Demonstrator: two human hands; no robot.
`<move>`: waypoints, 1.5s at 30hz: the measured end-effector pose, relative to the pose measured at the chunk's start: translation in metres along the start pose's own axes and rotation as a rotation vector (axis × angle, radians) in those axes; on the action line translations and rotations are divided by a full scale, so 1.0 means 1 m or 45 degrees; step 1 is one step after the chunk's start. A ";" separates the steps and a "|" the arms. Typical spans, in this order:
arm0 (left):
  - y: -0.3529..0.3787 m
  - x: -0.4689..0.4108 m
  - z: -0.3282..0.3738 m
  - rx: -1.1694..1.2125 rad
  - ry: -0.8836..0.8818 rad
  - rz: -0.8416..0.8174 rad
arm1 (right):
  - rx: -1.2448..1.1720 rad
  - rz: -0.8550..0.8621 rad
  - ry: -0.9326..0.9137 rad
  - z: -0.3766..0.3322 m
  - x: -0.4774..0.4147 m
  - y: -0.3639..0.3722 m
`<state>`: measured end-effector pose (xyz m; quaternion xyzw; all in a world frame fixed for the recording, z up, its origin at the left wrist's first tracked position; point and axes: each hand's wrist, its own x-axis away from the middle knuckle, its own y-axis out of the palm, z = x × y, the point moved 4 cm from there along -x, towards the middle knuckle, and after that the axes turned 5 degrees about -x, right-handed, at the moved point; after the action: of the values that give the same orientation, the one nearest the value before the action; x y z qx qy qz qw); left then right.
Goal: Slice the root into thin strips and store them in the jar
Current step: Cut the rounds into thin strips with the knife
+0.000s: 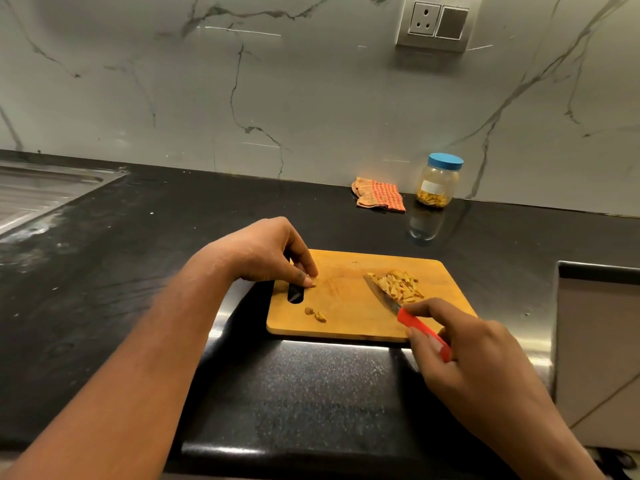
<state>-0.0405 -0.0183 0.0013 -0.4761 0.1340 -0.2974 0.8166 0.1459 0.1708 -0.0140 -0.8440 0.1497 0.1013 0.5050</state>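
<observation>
The fingers (305, 279) of the left hand (270, 252) are curled together and pinch a small piece of root (313, 281), which they press on the left part of the cutting board (346, 306), just beside its handle slot. The right hand (460, 344) is at the near right corner of the board, and its fingers are clamped on the red handle of a knife (388, 299). The blade lies flat on the board and touches a heap of thin strips (401, 287) on the right part of the board. Two small scraps (316, 314) lie near the left front edge of the board. The board lies on a black bench (138, 237). Behind the board, to the right and well apart from it, the jar (439, 181) stands upright with its blue lid on and some yellow strips at its bottom. A checked cloth (379, 195) lies just left of the jar.
</observation>
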 end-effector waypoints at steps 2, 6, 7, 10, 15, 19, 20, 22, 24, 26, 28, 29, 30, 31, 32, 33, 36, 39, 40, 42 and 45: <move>0.001 -0.001 0.001 -0.013 0.002 0.035 | 0.001 0.012 0.010 0.001 0.000 0.000; 0.005 -0.005 0.003 -0.041 0.019 0.071 | -0.056 -0.011 -0.008 -0.002 0.000 0.005; 0.006 -0.006 0.004 -0.043 0.026 0.070 | -0.069 -0.016 -0.017 -0.003 0.000 0.006; 0.008 -0.008 0.007 -0.057 0.047 0.077 | -0.078 -0.009 -0.033 -0.002 -0.001 0.007; 0.012 -0.012 0.012 -0.101 0.062 0.128 | -0.020 0.054 -0.003 0.005 -0.003 0.000; 0.019 -0.013 0.019 -0.115 0.076 0.172 | -0.033 0.072 0.014 0.008 -0.003 0.001; 0.020 -0.013 0.021 -0.118 0.083 0.183 | -0.049 0.076 0.010 0.008 -0.003 0.003; 0.023 -0.014 0.025 -0.105 0.096 0.180 | -0.094 0.103 -0.007 0.009 -0.003 0.005; 0.022 -0.012 0.025 -0.088 0.102 0.154 | -0.139 0.138 -0.027 0.009 -0.003 0.007; 0.016 -0.010 0.023 -0.054 0.109 0.133 | -0.192 0.159 -0.052 0.007 -0.003 0.007; 0.011 -0.008 0.021 0.003 0.122 0.106 | -0.219 0.170 -0.066 0.006 -0.002 0.007; 0.011 -0.007 0.020 0.012 0.127 0.090 | -0.223 0.167 -0.068 0.005 -0.002 0.007; 0.012 -0.007 0.020 0.004 0.130 0.078 | -0.229 0.160 -0.069 0.005 -0.001 0.008; 0.013 -0.008 0.020 -0.011 0.130 0.068 | -0.234 0.153 -0.070 0.005 -0.001 0.008; 0.015 -0.008 0.021 -0.024 0.130 0.063 | -0.239 0.148 -0.073 0.005 -0.001 0.009; 0.016 -0.009 0.021 -0.034 0.129 0.062 | -0.242 0.147 -0.077 0.005 -0.001 0.010; 0.018 -0.012 0.021 -0.031 0.119 0.067 | -0.226 0.142 -0.089 0.005 0.000 0.011; 0.021 -0.014 0.022 -0.022 0.132 0.067 | -0.213 0.131 -0.094 0.004 0.001 0.012; 0.022 -0.014 0.023 -0.021 0.141 0.064 | -0.212 0.125 -0.094 0.004 0.001 0.012; 0.023 -0.014 0.024 -0.014 0.154 0.063 | -0.206 0.114 -0.098 0.004 0.001 0.013; 0.021 -0.014 0.024 0.014 0.162 0.072 | -0.194 0.121 -0.112 0.004 0.002 0.013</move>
<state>-0.0318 0.0142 -0.0050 -0.4477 0.1973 -0.3047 0.8172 0.1429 0.1685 -0.0274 -0.8667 0.1592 0.1731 0.4400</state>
